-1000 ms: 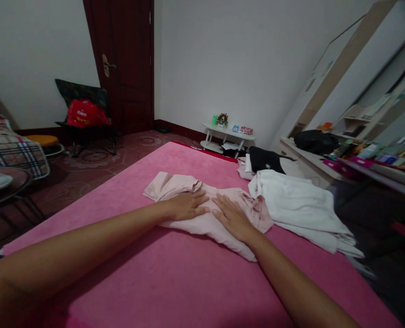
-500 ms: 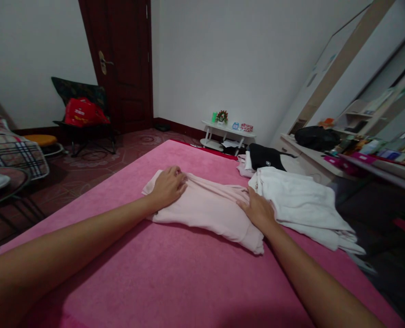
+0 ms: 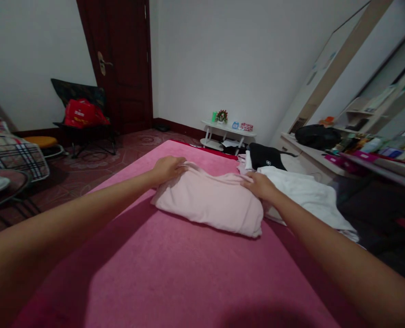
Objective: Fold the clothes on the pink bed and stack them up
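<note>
A pale pink garment (image 3: 209, 200) hangs folded just above the pink bed cover (image 3: 175, 269). My left hand (image 3: 166, 169) grips its upper left edge with closed fingers. My right hand (image 3: 259, 185) pinches the upper right edge. The cloth droops between the two hands, its lower fold near the cover. A white garment (image 3: 308, 196) lies right beside my right hand.
A black cloth (image 3: 267, 157) lies at the bed's far right corner. Beyond it stands a small white table (image 3: 228, 134) with small things on it. A dark chair with a red bag (image 3: 81, 114) is by the door. Cluttered shelves (image 3: 370, 150) run along the right.
Both hands slid apart from the middle of the pink garment to its ends, closed on its top edge and lifted it off the cover.
</note>
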